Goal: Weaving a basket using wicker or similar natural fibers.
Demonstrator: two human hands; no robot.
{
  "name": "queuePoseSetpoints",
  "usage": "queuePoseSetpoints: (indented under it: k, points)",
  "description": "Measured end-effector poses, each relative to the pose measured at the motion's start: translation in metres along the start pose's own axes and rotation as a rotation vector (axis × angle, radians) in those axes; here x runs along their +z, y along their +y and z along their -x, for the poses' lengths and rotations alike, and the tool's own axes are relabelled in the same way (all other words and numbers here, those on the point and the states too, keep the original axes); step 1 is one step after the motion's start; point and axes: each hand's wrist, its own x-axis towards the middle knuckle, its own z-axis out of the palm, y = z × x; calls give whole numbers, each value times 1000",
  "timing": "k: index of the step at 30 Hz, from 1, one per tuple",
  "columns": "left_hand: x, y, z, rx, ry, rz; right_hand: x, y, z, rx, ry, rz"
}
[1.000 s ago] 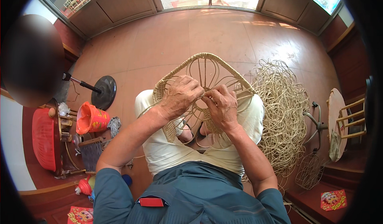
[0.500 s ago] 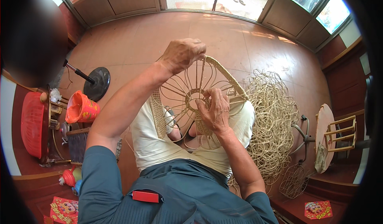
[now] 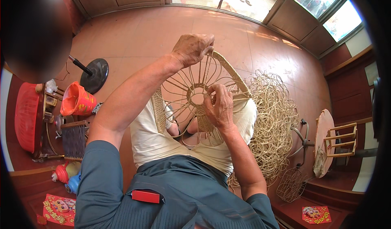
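Observation:
A round open frame point(image 3: 234, 76), its rim and spokes wrapped in tan straw cord, rests across my lap between my thighs. At its centre is a small woven ring point(image 3: 196, 86), with spokes fanning out to the rim. My left hand point(image 3: 193, 49) is closed at the far edge of the rim, its fingertips partly hidden. Strands run down from it toward the ring. Beside the ring, on its right, my right hand point(image 3: 221, 106) pinches with thumb and forefinger at a strand of cord; the other fingers curl behind.
A big heap of loose straw cord point(image 3: 275, 123) lies on the floor to my right. Farther right are a round-topped stool point(image 3: 323, 147) and a wire basket point(image 3: 291, 185). To the left are a red bucket point(image 3: 77, 100), a black round base point(image 3: 94, 75) and a dark woven stool point(image 3: 73, 138).
Both hands keep about the same places on the frame. The whole view has shifted slightly, and the right hand sits a little higher beside the ring.

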Motion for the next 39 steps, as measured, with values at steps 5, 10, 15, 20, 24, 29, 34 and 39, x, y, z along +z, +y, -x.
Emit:
queuePoseSetpoints:
  k: [5, 10, 15, 20, 24, 29, 34, 39]
  points:
    - [-6, 4, 6, 9, 44, -1, -12, -8, -6, 41, 80, -133]
    - [-20, 13, 11, 44, 72, -16, -48, 3, -32, 1, 239, -55]
    - [-27, 17, 18, 61, 122, 14, -66, -6, -55, 33, 317, -46]
    - [-33, 19, 22, 59, 148, 31, -66, -19, -69, 17, 303, -39]
    - [-45, 27, 28, 68, 143, 18, -65, -33, -75, 1, 283, -33]
    - [-61, 41, 42, 108, 202, 54, -65, -55, -79, -53, 235, -43]
    - [-72, 52, 53, 149, 250, 5, -69, -71, -79, -106, 208, -43]
    - [-72, 51, 56, 161, 277, -22, -69, -74, -79, -110, 210, -61]
